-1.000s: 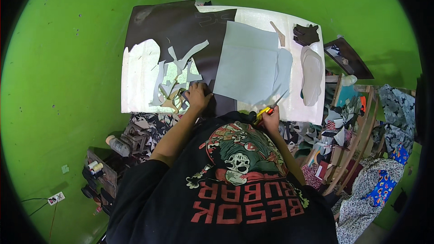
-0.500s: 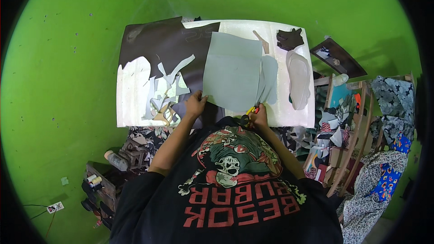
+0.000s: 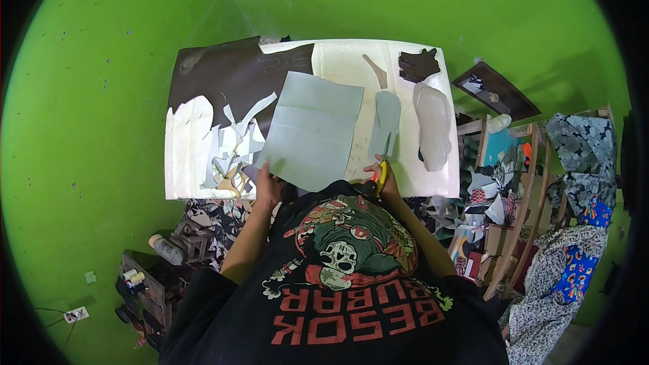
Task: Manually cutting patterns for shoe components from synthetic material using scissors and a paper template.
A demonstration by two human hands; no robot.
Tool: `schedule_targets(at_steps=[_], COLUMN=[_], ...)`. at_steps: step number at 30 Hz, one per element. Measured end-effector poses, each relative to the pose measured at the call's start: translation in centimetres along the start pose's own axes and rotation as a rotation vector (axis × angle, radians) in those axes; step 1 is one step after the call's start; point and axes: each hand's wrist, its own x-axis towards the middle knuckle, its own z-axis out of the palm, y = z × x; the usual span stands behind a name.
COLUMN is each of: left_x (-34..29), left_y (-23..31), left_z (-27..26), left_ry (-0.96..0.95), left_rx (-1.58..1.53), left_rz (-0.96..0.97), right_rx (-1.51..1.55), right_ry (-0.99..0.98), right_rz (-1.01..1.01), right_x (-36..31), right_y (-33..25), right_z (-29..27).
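At the lower left corner of a grey rectangular sheet (image 3: 314,128), my left hand (image 3: 268,188) grips the edge, thumb on top and other fingers partly hidden. The sheet lies tilted over the middle of the white table top. My right hand (image 3: 387,181) holds scissors (image 3: 382,174) with yellow and red handles near the table's front edge, blades pointing away from me. Just beyond the blades lies a long grey cut piece (image 3: 386,118), apart from the sheet. Under the sheet's left side spreads a dark brown sheet (image 3: 223,74) with faint outlines drawn on it.
Grey and white offcuts (image 3: 240,142) lie on the table's left. Toward the right rest pale sole-shaped pieces (image 3: 431,125), a dark brown stack (image 3: 418,65) and a thin tan piece (image 3: 376,69). A wooden rack (image 3: 517,209) with scraps stands right of the white table (image 3: 405,186).
The grey sheet has shifted left and toward me, turning clockwise, with my left hand on it. The scissors have come away from the sheet, and the long grey piece now lies separate.
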Motion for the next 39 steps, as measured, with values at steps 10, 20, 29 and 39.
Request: schedule_targets(at_steps=[10,20,29,39], left_x=[1.6,2.0,0.4,0.2], left_y=[-3.3,-3.0,-3.1,-2.9], left_z=[1.7,1.5,3.0,1.6], left_ry=[0.101,0.261,0.082,0.03], left_rx=[0.149,-0.236,0.083,0.411], left_rz=[0.205,0.299,0.052,-0.173], right_rx=[0.103,0.136,-0.061,-0.297], right_ry=[-0.107,-0.242,-0.335,-0.212], right_rz=[0.197,0.11,-0.022,-0.277], right_x=[-1.2,-1.6,-0.7,-1.3], right_y=[-5.0,-5.2,-3.5,-2.5], right_z=[1.1,0.8,0.6,0.4])
